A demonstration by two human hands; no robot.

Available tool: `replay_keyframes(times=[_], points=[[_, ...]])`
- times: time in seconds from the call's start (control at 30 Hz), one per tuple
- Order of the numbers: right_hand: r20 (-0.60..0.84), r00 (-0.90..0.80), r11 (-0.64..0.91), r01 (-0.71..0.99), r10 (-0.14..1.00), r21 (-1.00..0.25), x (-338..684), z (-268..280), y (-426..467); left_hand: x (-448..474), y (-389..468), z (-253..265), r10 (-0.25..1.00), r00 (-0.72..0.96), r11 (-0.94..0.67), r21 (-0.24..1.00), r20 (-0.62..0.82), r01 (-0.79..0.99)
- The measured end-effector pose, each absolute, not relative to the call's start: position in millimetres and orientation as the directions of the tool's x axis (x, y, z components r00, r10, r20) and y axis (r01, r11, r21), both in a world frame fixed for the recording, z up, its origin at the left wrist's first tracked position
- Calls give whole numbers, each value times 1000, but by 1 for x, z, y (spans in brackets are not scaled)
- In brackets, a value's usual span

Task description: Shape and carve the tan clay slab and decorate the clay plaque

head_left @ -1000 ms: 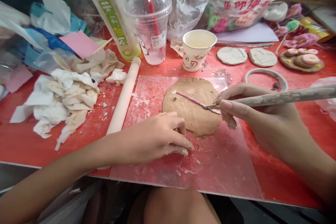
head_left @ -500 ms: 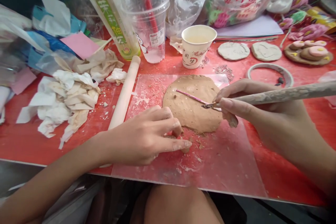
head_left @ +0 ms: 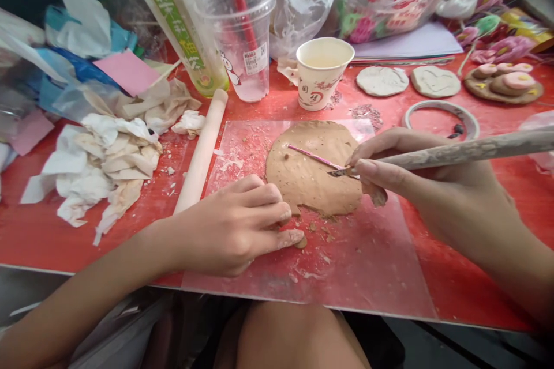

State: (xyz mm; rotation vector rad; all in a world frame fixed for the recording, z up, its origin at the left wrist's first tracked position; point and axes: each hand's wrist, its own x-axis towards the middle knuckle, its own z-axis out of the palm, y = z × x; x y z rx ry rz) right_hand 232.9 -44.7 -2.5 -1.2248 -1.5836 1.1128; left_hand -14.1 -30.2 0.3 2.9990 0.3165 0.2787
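A flat, rounded slab of brown clay [head_left: 314,196] lies on a clear plastic sheet [head_left: 346,271], its lower edge notched. My right hand [head_left: 415,179] grips a clay knife [head_left: 467,153] with a clay-smeared handle, its dark blade tip over the slab's right half. A thin pink stick [head_left: 309,154] lies slanting across the clay, its right end by my right fingers. My left hand [head_left: 244,225] is closed with curled fingers below the slab's left edge, its tip on a small piece of clay [head_left: 302,243]. The fingers partly hide that piece.
A rolling pin [head_left: 201,153] lies left of the sheet, near crumpled tissues [head_left: 112,155]. Behind stand a green bottle [head_left: 182,29], a domed plastic cup [head_left: 242,69] and a paper cup [head_left: 318,83]. At right are a tape roll [head_left: 407,118] and pale clay discs [head_left: 383,81].
My left hand has drawn slightly left and its fingers have closed up, uncovering more of the slab's lower edge. The right hand and knife keep nearly the same place over the clay.
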Motion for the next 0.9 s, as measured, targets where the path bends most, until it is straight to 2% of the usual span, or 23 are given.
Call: replay_keyframes(times=[0.17, 0.33, 0.67, 0.9], points=[[70, -176, 116, 263, 982, -958, 232, -2, -44, -13, -32, -2, 240, 948, -970, 96, 211, 225], [55, -157, 97, 277, 986, -956, 230, -1, -44, -10, -32, -3, 206, 967, -977, 95, 148, 193], [76, -173, 126, 303, 982, -944, 232, -1, -44, -8, -33, -3, 300, 941, -953, 104, 159, 286], [102, -186, 158, 320, 977, -934, 233, -2, -46, -16, -28, -1, 187, 960, -977, 139, 207, 160]])
